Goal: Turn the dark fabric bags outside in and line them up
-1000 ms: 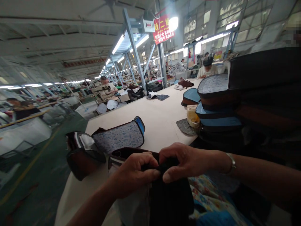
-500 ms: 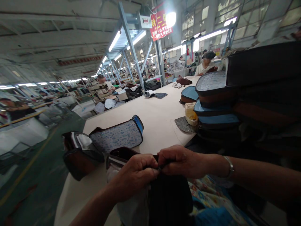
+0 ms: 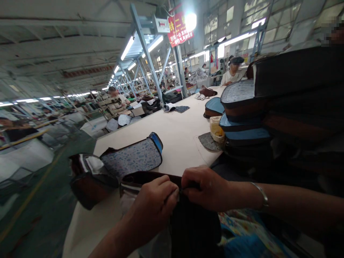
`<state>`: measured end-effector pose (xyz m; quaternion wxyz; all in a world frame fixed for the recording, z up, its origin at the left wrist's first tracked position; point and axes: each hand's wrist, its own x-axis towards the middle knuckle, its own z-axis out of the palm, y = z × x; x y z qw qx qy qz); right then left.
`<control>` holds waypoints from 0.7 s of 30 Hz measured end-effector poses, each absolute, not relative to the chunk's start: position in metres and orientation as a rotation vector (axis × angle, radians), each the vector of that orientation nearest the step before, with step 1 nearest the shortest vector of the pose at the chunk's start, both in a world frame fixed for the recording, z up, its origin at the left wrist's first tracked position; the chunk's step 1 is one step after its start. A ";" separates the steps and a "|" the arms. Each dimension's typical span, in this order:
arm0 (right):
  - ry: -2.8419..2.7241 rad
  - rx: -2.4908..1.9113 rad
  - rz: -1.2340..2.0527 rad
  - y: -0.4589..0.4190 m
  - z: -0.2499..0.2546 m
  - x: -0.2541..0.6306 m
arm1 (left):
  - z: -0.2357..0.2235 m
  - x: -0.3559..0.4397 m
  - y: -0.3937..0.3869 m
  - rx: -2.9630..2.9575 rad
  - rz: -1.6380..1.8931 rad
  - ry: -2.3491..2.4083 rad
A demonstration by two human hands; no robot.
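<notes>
Both of my hands are closed on the top edge of a dark fabric bag piece point(image 3: 193, 229) at the near end of the long white table point(image 3: 177, 136). My left hand point(image 3: 156, 204) pinches the edge from the left. My right hand point(image 3: 208, 188), with a silver bracelet on its wrist, pinches it right beside the left, fingertips nearly touching. A brown rim of the bag piece point(image 3: 139, 177) runs left of my hands. Just beyond lies a grey patterned bag panel with blue trim point(image 3: 133, 157).
A tall stack of dark, brown and blue bag shells point(image 3: 268, 118) rises at my right. A yellowish jar point(image 3: 216, 130) stands on a grey patch beside it. A brown bag point(image 3: 86, 175) hangs off the table's left edge. Other people sit at tables farther back.
My hands have drawn closer together on the dark edge, and the brown rim now shows more to the left. The view has shifted slightly downward.
</notes>
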<state>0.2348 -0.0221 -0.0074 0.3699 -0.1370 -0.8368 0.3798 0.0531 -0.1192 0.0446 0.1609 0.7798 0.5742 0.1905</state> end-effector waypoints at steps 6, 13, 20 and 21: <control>-2.033 -0.262 0.924 -0.029 -0.015 0.239 | 0.025 0.044 -0.126 2.588 0.535 1.637; -2.126 0.023 0.690 -0.027 -0.026 0.251 | 0.028 0.044 -0.133 2.374 0.536 1.543; -2.364 0.152 0.190 -0.027 -0.028 0.261 | 0.048 0.050 -0.125 1.857 0.458 1.437; -2.384 0.143 0.172 -0.028 -0.029 0.261 | 0.047 0.051 -0.122 1.826 0.441 1.432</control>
